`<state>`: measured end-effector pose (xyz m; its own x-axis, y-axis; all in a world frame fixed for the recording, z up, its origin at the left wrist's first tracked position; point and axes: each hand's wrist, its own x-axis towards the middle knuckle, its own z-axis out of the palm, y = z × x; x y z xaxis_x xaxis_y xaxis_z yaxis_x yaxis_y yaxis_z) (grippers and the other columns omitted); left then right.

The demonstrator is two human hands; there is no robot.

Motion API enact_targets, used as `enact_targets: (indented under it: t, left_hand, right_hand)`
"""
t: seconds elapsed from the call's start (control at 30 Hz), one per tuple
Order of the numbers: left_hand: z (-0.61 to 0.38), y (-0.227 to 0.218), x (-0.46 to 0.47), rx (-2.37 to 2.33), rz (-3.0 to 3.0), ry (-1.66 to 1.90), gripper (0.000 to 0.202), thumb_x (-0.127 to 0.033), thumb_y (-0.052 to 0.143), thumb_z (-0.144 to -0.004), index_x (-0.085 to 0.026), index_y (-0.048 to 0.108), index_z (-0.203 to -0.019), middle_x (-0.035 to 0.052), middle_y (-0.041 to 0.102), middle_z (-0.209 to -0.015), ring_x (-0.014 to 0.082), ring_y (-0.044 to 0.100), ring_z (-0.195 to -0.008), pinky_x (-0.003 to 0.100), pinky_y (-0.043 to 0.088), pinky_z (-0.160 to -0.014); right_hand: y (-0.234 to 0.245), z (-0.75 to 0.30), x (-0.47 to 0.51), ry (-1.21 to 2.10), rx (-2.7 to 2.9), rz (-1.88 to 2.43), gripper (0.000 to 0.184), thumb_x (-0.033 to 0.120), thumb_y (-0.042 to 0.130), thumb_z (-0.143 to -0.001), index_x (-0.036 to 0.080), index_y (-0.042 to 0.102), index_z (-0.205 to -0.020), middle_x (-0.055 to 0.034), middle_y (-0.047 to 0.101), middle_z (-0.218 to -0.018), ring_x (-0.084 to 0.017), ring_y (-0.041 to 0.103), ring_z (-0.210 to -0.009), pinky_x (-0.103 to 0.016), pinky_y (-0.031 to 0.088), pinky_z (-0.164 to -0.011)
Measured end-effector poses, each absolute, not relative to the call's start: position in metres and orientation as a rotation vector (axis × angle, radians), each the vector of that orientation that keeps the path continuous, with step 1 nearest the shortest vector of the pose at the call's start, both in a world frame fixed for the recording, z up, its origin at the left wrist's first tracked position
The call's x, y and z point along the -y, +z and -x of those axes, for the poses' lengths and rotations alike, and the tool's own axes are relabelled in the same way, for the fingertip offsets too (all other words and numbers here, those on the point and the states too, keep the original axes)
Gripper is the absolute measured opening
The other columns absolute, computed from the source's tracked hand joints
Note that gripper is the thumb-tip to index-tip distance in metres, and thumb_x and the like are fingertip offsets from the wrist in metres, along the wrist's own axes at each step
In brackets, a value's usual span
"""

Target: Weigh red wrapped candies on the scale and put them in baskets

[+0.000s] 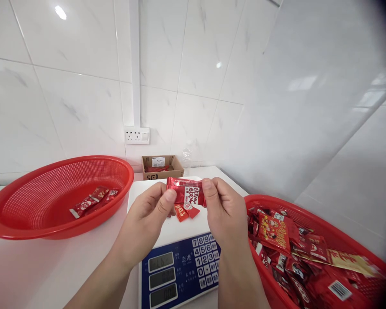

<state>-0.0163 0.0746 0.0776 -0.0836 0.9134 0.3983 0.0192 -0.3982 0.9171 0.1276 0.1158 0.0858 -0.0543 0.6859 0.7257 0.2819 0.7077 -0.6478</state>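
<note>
A red snack packet (180,194) with white lettering is stretched between my two hands, above the white pan of a digital scale (180,270). My left hand (151,214) pinches its left end between thumb and fingers. At its right end, my right hand (225,210) has the thumb on the front and the fingers behind. Beneath the held packet, a few smaller red packets (182,213) lie on the scale's pan, partly hidden by it and by my hands. The scale's blue front panel faces me, its number keys partly covered by my right wrist.
At the left, a red perforated basket (56,171) holds several red packets (93,201). Another red basket (296,204) on the right is heaped with red packets (273,231). A small cardboard box (162,175) stands against the tiled wall, below a power socket (137,135).
</note>
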Motion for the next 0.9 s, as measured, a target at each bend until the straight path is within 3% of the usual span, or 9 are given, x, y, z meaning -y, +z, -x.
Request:
enact_targets:
  t: [0.23,0.33,0.47,0.6,0.7,0.8,0.9]
  left_hand:
    - [0.014,0.078,-0.075,-0.956,-1.483,1.616,0.024,-0.038,0.058,-0.092,-0.021,0.065,-0.078,-0.0025,0.06,-0.071,0.0121,0.056,-0.07,0.021,0.048,-0.066]
    - [0.015,0.077,-0.076,-1.004,-1.494,1.626,0.021,-0.039,0.06,-0.091,-0.021,0.068,-0.088,-0.0008,0.065,-0.075,0.0137,0.057,-0.07,0.024,0.049,-0.066]
    - [0.015,0.077,-0.074,-0.982,-1.424,1.63,0.024,-0.044,0.061,-0.089,-0.021,0.067,-0.092,-0.0007,0.066,-0.075,0.0131,0.057,-0.068,0.024,0.049,-0.065]
    - [0.014,0.079,-0.07,-0.821,-1.193,1.688,0.038,-0.058,0.06,-0.085,-0.023,0.061,-0.099,-0.0029,0.064,-0.072,0.012,0.059,-0.063,0.023,0.051,-0.061]
    - [0.012,0.08,-0.067,-0.783,-1.1,1.666,0.034,-0.051,0.066,-0.084,-0.025,0.059,-0.104,-0.0011,0.068,-0.08,0.0119,0.061,-0.064,0.021,0.052,-0.057]
    - [0.009,0.082,-0.064,-0.83,-1.135,1.712,0.025,-0.035,0.07,-0.085,-0.026,0.06,-0.106,-0.0015,0.069,-0.082,0.0101,0.06,-0.067,0.018,0.052,-0.06]
    - [0.004,0.082,-0.061,-0.878,-1.223,1.806,0.023,-0.031,0.068,-0.087,-0.027,0.06,-0.108,0.0001,0.07,-0.089,0.0121,0.063,-0.074,0.02,0.053,-0.065]
  right_hand:
    - [0.086,-0.128,-0.116,0.479,1.658,0.768,0.039,0.036,0.049,-0.096,0.02,0.044,-0.061,0.0044,0.049,-0.058,-0.009,0.046,-0.052,-0.019,0.037,-0.046]
    - [0.088,-0.132,-0.116,0.654,1.685,0.718,0.023,0.036,0.055,-0.093,0.02,0.061,-0.077,0.003,0.058,-0.064,-0.01,0.055,-0.057,-0.02,0.044,-0.05]
    - [0.087,-0.139,-0.117,0.841,1.676,0.645,0.008,0.027,0.063,-0.089,0.023,0.068,-0.094,0.0014,0.067,-0.074,-0.012,0.063,-0.062,-0.023,0.05,-0.053]
    - [0.083,-0.142,-0.117,0.658,1.678,0.473,0.024,0.01,0.061,-0.087,0.03,0.074,-0.092,-0.0009,0.069,-0.099,-0.017,0.066,-0.092,-0.029,0.056,-0.073]
    - [0.082,-0.141,-0.115,0.605,1.669,0.402,0.032,0.006,0.056,-0.088,0.031,0.075,-0.087,-0.0008,0.069,-0.103,-0.016,0.065,-0.097,-0.03,0.056,-0.078]
    - [0.085,-0.138,-0.111,0.673,1.553,0.435,0.024,0.015,0.055,-0.093,0.03,0.073,-0.092,-0.0026,0.069,-0.105,-0.018,0.066,-0.098,-0.031,0.057,-0.08]
    - [0.086,-0.138,-0.109,0.875,1.423,0.475,0.017,0.038,0.056,-0.095,0.027,0.068,-0.102,-0.0037,0.071,-0.093,-0.018,0.067,-0.08,-0.03,0.057,-0.067]
